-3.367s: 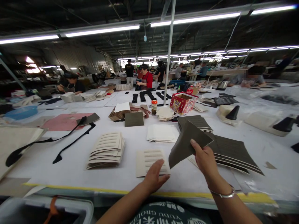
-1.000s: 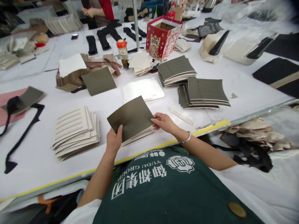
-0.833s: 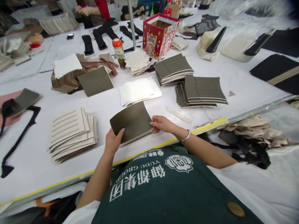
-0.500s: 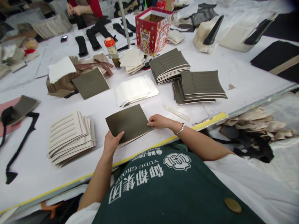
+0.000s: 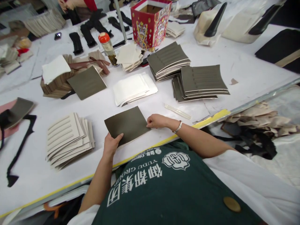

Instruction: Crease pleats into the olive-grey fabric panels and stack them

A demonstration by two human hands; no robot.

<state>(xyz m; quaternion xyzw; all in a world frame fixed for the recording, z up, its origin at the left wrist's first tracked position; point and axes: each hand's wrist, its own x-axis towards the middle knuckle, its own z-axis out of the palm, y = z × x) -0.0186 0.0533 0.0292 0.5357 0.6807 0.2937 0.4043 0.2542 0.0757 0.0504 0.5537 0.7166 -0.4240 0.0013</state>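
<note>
A dark olive rectangular panel point(image 5: 128, 124) with a pale edge lies between my hands near the table's front. My left hand point(image 5: 112, 143) grips its near left corner, thumb on top and fingers beneath. At the panel's right edge, my right hand point(image 5: 156, 121) pinches the border between thumb and curled fingers. Left of my left hand stands a fanned stack of pale panels point(image 5: 70, 137) with raised strips. Beyond the held panel is a pile of white sheets point(image 5: 134, 89). Two stacks of ribbed olive panels, a far one point(image 5: 167, 61) and a nearer one point(image 5: 203, 81), sit behind my right hand.
A single olive panel point(image 5: 87, 82) leans by a brown bundle point(image 5: 55, 82). Farther back are a jar with an orange lid point(image 5: 107, 48), a red box point(image 5: 150, 26) and a metal pole point(image 5: 120, 20). Clear strips point(image 5: 178, 111) lie near the yellow-taped table edge point(image 5: 212, 118). Another person's hands point(image 5: 67, 4) show at the back.
The view has shifted slightly, so the far objects sit higher in the picture. Both hands keep their hold on the olive panel, which has barely moved.
</note>
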